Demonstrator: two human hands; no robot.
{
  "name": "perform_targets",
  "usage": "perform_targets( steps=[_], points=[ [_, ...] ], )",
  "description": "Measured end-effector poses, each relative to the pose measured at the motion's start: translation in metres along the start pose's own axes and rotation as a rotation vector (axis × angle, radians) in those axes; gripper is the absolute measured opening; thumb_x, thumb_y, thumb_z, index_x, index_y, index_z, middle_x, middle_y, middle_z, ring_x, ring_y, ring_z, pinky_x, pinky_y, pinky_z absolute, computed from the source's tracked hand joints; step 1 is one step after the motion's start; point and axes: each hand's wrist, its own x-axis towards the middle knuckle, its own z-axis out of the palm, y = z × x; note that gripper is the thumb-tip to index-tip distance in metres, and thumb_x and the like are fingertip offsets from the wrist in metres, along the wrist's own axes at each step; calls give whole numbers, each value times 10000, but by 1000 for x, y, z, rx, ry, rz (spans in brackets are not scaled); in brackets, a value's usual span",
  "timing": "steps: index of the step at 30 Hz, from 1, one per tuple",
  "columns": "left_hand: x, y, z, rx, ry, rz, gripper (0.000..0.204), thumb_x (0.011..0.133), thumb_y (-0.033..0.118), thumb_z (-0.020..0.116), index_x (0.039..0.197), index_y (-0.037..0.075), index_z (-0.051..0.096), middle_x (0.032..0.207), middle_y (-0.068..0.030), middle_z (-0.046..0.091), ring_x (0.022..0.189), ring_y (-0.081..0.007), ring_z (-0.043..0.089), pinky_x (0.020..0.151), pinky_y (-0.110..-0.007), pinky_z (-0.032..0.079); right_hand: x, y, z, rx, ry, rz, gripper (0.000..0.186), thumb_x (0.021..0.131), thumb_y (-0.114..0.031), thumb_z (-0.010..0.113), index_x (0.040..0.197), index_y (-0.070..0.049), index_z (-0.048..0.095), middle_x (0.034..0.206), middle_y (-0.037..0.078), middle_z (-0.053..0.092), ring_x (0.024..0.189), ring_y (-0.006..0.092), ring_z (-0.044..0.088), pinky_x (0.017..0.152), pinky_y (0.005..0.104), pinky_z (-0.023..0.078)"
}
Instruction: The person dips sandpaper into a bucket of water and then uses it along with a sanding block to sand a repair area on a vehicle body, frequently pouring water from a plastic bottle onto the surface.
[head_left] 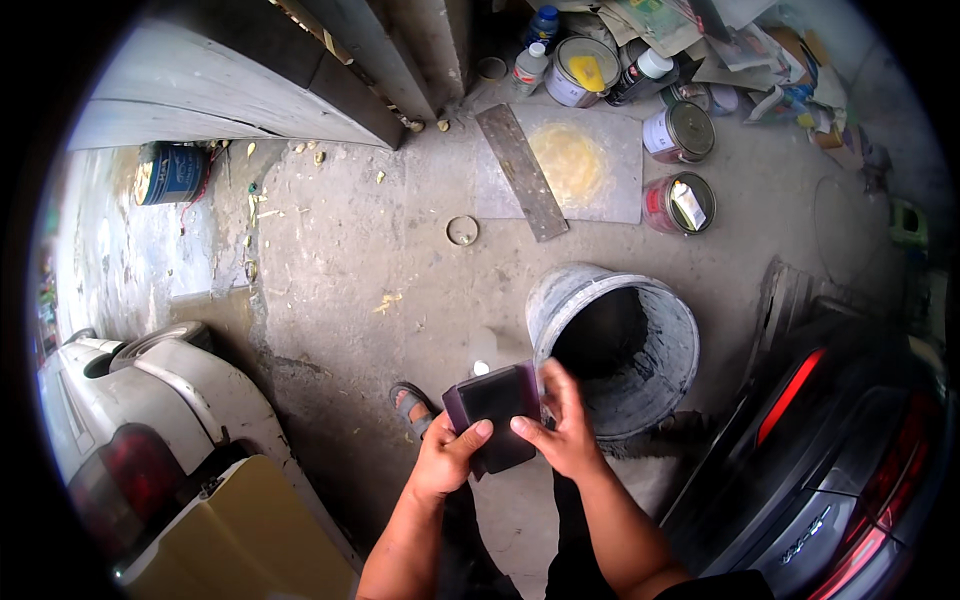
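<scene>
We see both forearms rise from the lower edge. Just beyond the hands stands a grey bucket [615, 345], its inside too dark to make out. The left hand [447, 457] and right hand [562, 432] are clamped on a dark purple block [493, 412], partly covered by fingers.

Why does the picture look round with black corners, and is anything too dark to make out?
In the head view, the fisheye lens bends straight edges such as the plank near the rim and blacks out the corners; daylight is soft, without harsh glare; the bucket interior lies in deep shadow; the dark block held by both hands shows little surface detail.
</scene>
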Motion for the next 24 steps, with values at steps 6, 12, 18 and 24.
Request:
perform_targets(
  steps=[6, 12, 18, 24],
  points=[
    [5, -26, -18, 123, 75, -34, 385, 986, 135, 553, 1338, -5, 485, 1226, -94, 618, 1109, -195, 589, 962, -339, 469, -8, 19, 13, -405, 29, -66, 345, 880, -66, 702, 1191, 20, 580, 1108, 121, 561, 974, 220, 613, 829, 326, 509],
    [-16, -79, -29, 287, 263, -20, 359, 1025, 196, 486, 1329, 4, 487, 1206, -89, 607, 1087, -170, 576, 947, -306, 468, -52, 30, 40, -766, -123, -113, 656, 812, -141, 701, 1400, -64, 421, 1288, 257, 430, 1142, 453, 504, 943, 484, 457],
    [-39, -134, -43, 723, 391, -457, 428, 1009, 299, 429, 1189, -58, 584, 1061, -171, 667, 989, -206, 616, 870, -334, 483, -75, 75, 49, -1227, -180, -185, 444, 784, -190, 700, 1173, -94, 508, 1289, 246, 395, 1180, 457, 444, 951, 515, 396],
    [-30, -135, -78, 422, 318, -253, 553, 1027, 431, 349, 1060, -39, 638, 1023, -134, 678, 994, -220, 624, 821, -350, 486, -44, 82, 2, -604, -315, 120, 467, 814, -298, 744, 1175, -58, 570, 1137, 195, 579, 1010, 359, 613, 834, 445, 496]
  ],
)
